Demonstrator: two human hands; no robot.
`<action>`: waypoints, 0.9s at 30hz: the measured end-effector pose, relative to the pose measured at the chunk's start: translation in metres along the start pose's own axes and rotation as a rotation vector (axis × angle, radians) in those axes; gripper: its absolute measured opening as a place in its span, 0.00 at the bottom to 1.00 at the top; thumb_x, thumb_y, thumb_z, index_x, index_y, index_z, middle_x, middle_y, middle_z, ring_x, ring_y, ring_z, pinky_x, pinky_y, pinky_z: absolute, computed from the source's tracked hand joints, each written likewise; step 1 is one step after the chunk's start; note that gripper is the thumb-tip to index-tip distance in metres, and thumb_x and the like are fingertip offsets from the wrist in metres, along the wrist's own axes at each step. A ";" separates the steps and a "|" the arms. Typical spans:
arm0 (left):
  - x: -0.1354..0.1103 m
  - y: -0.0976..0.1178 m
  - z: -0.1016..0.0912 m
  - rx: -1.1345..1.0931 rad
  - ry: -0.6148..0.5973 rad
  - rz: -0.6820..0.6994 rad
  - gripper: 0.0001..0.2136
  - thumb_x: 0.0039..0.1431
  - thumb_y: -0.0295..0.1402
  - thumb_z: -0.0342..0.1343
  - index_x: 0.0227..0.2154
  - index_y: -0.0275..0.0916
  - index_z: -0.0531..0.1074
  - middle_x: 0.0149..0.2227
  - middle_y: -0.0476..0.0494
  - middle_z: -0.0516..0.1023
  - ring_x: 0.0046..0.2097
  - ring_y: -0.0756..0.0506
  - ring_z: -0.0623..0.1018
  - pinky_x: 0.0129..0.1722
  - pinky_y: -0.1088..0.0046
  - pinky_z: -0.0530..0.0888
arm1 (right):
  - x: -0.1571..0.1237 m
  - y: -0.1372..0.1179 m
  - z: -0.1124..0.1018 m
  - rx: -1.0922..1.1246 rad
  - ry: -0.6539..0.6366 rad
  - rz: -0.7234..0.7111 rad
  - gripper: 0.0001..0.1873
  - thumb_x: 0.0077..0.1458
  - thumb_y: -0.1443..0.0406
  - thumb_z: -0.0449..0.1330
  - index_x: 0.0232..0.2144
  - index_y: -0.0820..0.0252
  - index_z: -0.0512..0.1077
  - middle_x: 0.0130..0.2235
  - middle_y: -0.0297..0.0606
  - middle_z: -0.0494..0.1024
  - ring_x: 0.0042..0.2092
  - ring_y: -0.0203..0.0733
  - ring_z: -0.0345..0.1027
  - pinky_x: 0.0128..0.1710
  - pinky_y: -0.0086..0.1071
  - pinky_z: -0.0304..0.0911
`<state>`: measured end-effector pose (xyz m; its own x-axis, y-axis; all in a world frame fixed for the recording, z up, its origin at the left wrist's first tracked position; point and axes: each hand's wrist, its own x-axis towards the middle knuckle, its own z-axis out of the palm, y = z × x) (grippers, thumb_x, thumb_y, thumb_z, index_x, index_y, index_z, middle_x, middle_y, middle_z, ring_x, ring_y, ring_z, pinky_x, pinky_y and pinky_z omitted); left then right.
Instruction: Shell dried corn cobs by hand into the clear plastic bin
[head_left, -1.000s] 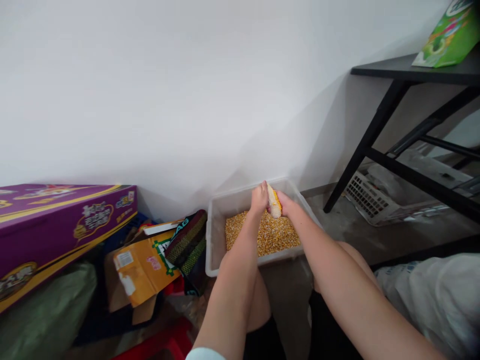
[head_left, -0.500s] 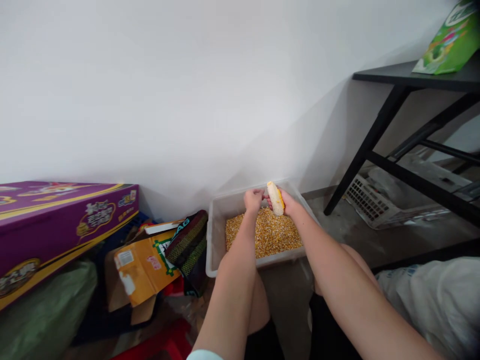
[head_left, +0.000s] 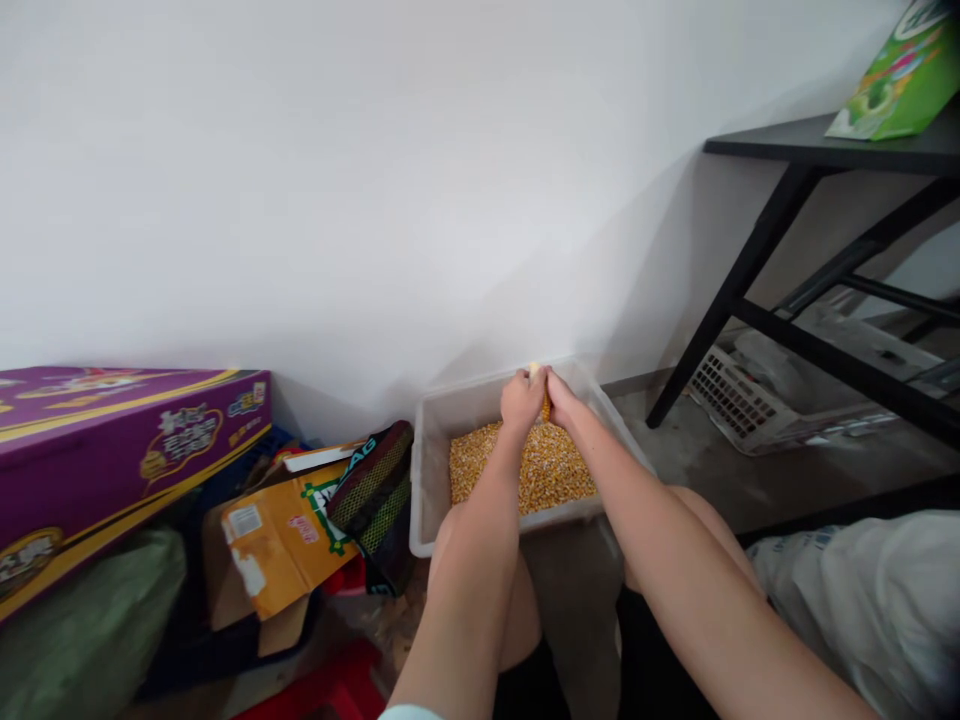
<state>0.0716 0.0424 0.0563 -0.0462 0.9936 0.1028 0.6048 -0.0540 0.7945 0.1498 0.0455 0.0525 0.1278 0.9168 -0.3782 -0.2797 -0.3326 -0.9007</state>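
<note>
— Huge white wall [head_left: 375, 180] filling the top of the view! Off to the right, a black table [head_left: 825, 148] with a green package [head_left: 904, 65] on top and a plastic crate [head_left: 731, 395] underneath. Off to the left, a big purple box [head_left: 127, 440].

— And down in the middle?

— Clear plastic tub [head_left: 431, 470], just beside a black mesh bag [head_left: 373, 490]. Inside, a deep layer of loose corn kernels [head_left: 525, 470] across most of the bottom.

— How far along, then?

— A good heap in the tub already! Still some yellow on the corn cob [head_left: 535, 371], up near the far wall of the tub, above the heap. Only the pale tip and a thin yellow strip [head_left: 546, 408] in sight, so no telling how much is left.

— And the grip?

— Tight on the cob from both sides: left hand [head_left: 521, 400] clenched around it, right hand [head_left: 562, 400] closed against it, right over the tub!
</note>
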 end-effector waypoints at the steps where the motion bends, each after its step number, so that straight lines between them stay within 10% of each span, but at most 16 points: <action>1: 0.001 -0.003 -0.001 -0.003 0.001 0.017 0.25 0.57 0.54 0.42 0.33 0.38 0.73 0.33 0.36 0.78 0.37 0.41 0.76 0.39 0.69 0.67 | -0.001 -0.002 0.001 0.064 -0.032 0.055 0.27 0.63 0.54 0.37 0.35 0.62 0.71 0.24 0.39 0.75 0.31 0.40 0.71 0.34 0.31 0.66; 8: 0.012 -0.019 -0.020 -0.070 0.036 -0.180 0.15 0.57 0.43 0.49 0.26 0.39 0.74 0.29 0.38 0.77 0.40 0.42 0.76 0.37 0.73 0.67 | -0.005 -0.009 0.001 0.211 -0.095 0.180 0.25 0.62 0.52 0.39 0.32 0.61 0.69 0.22 0.37 0.73 0.29 0.40 0.70 0.33 0.31 0.66; 16: 0.011 0.007 -0.002 -0.152 -0.053 -0.143 0.31 0.57 0.56 0.37 0.31 0.34 0.76 0.38 0.29 0.77 0.45 0.36 0.75 0.42 0.66 0.67 | 0.000 0.004 0.019 0.035 -0.012 0.041 0.26 0.58 0.49 0.45 0.36 0.61 0.73 0.33 0.40 0.77 0.38 0.42 0.71 0.39 0.31 0.65; 27: -0.001 0.010 -0.010 0.013 0.071 -0.123 0.31 0.62 0.48 0.31 0.29 0.33 0.76 0.37 0.24 0.77 0.44 0.34 0.75 0.42 0.64 0.66 | 0.002 0.015 0.018 -0.129 0.142 0.013 0.36 0.53 0.41 0.41 0.38 0.62 0.73 0.40 0.46 0.76 0.43 0.44 0.70 0.41 0.34 0.65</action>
<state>0.0697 0.0400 0.0704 -0.1764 0.9832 0.0469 0.6011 0.0699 0.7961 0.1290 0.0466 0.0423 0.2609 0.8748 -0.4082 -0.1590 -0.3781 -0.9120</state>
